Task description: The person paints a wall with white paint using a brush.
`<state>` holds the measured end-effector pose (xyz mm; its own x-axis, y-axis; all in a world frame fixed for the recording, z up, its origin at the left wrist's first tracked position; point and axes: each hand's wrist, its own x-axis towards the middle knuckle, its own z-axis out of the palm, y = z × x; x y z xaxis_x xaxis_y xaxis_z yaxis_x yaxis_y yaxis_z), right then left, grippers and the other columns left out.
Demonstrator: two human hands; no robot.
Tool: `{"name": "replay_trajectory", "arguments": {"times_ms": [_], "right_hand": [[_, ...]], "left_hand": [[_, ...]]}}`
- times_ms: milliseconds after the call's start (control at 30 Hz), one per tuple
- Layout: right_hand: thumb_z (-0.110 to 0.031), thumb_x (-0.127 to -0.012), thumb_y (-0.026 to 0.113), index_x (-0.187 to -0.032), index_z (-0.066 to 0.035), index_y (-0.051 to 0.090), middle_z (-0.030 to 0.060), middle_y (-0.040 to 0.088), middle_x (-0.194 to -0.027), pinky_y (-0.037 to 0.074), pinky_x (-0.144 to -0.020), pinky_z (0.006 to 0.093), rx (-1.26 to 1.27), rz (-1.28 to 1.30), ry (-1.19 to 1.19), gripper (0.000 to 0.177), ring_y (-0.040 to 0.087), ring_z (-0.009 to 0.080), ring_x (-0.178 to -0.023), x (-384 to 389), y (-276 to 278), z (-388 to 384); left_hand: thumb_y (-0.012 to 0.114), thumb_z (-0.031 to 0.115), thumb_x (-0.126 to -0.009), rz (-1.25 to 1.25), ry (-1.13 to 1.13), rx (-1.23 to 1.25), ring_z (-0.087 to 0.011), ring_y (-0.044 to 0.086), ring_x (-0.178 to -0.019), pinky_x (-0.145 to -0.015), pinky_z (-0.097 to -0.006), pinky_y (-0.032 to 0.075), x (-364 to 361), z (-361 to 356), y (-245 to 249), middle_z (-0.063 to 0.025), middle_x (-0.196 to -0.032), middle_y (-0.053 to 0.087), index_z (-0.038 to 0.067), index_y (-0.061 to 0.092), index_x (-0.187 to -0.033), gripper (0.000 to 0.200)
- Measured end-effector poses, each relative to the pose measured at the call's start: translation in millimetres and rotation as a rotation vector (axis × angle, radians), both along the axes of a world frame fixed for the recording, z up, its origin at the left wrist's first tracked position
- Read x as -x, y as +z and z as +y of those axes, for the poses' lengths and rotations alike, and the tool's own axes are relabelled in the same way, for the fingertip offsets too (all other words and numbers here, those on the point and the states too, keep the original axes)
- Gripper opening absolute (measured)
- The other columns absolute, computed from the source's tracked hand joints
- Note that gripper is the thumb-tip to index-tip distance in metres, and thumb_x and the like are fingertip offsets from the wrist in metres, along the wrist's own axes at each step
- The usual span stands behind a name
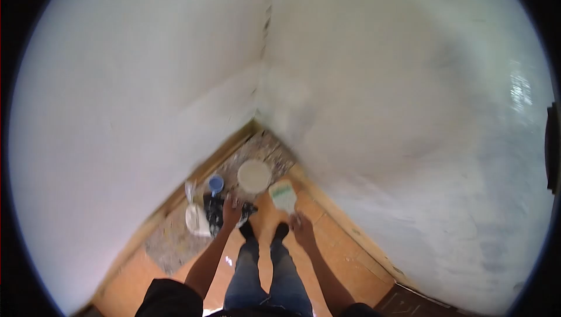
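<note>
My right hand point(302, 227) is closed round the handle of a wide, pale tool point(283, 196) with a green marking, which looks like a scraper or a brush. To its left, my left hand point(232, 212) is over a black, white-spotted cloth or bag point(214, 212); its fingers look bent, but what they hold is too small to make out. Beyond the hands sits a round tub of off-white material point(254, 176). A blue cup point(215, 184) stands left of the tub, and a clear bag with white contents point(197, 219) lies beside the black item.
Two whitish walls point(146, 71) meet in a corner with dark marks along the seam. A stained sheet point(169, 241) covers part of the orange tiled floor point(345, 258). Baseboards run along both walls. My feet in dark footwear stand between my hands.
</note>
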<state>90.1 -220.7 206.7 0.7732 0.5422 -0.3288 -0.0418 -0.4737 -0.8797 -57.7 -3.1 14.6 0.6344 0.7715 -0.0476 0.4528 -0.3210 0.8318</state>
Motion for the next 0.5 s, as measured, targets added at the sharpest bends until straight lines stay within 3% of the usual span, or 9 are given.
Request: {"name": "replay_trajectory", "arguments": {"times_ms": [33,67,133,167,200,233,267,400,500], "right_hand": [[-0.025,-0.099,0.049,-0.078,-0.002,0.050,0.0054,0.050,-0.063,0.041,-0.057,0.0313,0.019,0.053,-0.051,0.030,0.049,0.0134,-0.058,9,22,-11],[-0.025,-0.099,0.049,-0.080,-0.003,0.050,0.0043,0.050,-0.063,0.041,-0.056,0.0295,0.011,0.052,-0.077,0.030,0.048,0.0123,-0.058,17,45,-21],[-0.026,-0.100,0.048,-0.087,-0.003,0.051,0.0017,0.050,-0.064,0.039,-0.052,0.0252,-0.118,0.137,-0.197,0.027,0.047,0.0086,-0.057,36,76,-44],[-0.025,-0.101,0.047,-0.090,-0.003,0.051,0.0016,0.050,-0.065,0.038,-0.051,0.0249,-0.159,0.152,-0.256,0.025,0.046,0.0081,-0.056,44,89,-55],[-0.025,-0.101,0.046,-0.093,-0.003,0.051,0.0014,0.051,-0.065,0.038,-0.050,0.0245,-0.199,0.171,-0.312,0.024,0.046,0.0076,-0.055,52,100,-64],[-0.024,-0.102,0.045,-0.095,-0.003,0.050,0.0014,0.051,-0.066,0.037,-0.050,0.0239,-0.231,0.164,-0.364,0.023,0.045,0.0072,-0.055,58,111,-73],[-0.023,-0.102,0.044,-0.096,-0.003,0.049,0.0015,0.051,-0.066,0.037,-0.049,0.0233,-0.260,0.163,-0.412,0.022,0.045,0.0068,-0.055,67,122,-84],[-0.021,-0.102,0.042,-0.101,-0.004,0.047,0.0009,0.051,-0.066,0.036,-0.048,0.0214,-0.366,0.125,-0.622,0.018,0.045,0.0056,-0.054,90,153,-119],[-0.020,-0.102,0.042,-0.104,-0.005,0.046,0.0003,0.049,-0.066,0.036,-0.048,0.0205,-0.426,0.055,-0.727,0.015,0.044,0.0052,-0.054,100,179,-140]], "left_hand": [[0.062,0.021,-0.085,-0.002,-0.074,-0.200,-0.0421,0.055,-0.082,-0.071,-0.0482,0.043,10,0,-14,-0.0238,-0.084,0.058,0.000,0.057,-0.112,0.035],[0.060,0.023,-0.085,0.037,-0.111,-0.098,-0.0426,0.055,-0.083,-0.070,-0.0494,0.044,11,-5,44,-0.0254,-0.087,0.059,0.000,0.057,-0.114,0.037],[0.058,0.026,-0.086,0.150,-0.394,-0.070,-0.0419,0.056,-0.080,-0.071,-0.0481,0.045,36,-2,33,-0.0246,-0.086,0.059,0.003,0.058,-0.115,0.037],[0.058,0.024,-0.086,0.009,-0.271,-0.164,-0.0402,0.056,-0.076,-0.068,-0.0469,0.045,49,-8,9,-0.0214,-0.081,0.059,0.004,0.061,-0.112,0.033],[0.059,0.022,-0.085,0.092,-0.371,-0.137,-0.0378,0.058,-0.079,-0.069,-0.0463,0.046,49,-6,38,-0.0187,-0.085,0.064,0.003,0.066,-0.102,0.026],[0.062,0.018,-0.083,0.002,-0.370,0.176,-0.0359,0.062,-0.084,-0.072,-0.0448,0.047,55,-3,33,-0.0176,-0.093,0.067,0.001,0.068,-0.092,0.021],[0.065,0.018,-0.080,-0.123,-0.290,0.060,-0.0340,0.064,-0.087,-0.074,-0.0413,0.049,56,-14,48,-0.0184,-0.095,0.068,-0.001,0.067,-0.086,0.020],[0.068,0.015,-0.078,-0.147,-0.406,0.133,-0.0339,0.065,-0.088,-0.076,-0.0382,0.050,28,-32,81,-0.0180,-0.095,0.068,-0.002,0.067,-0.089,0.020],[0.068,0.012,-0.081,-0.157,-0.468,0.272,-0.0271,0.065,-0.085,-0.075,-0.0367,0.050,-23,-66,152,-0.0136,-0.090,0.068,-0.002,0.065,-0.095,0.020]]}}
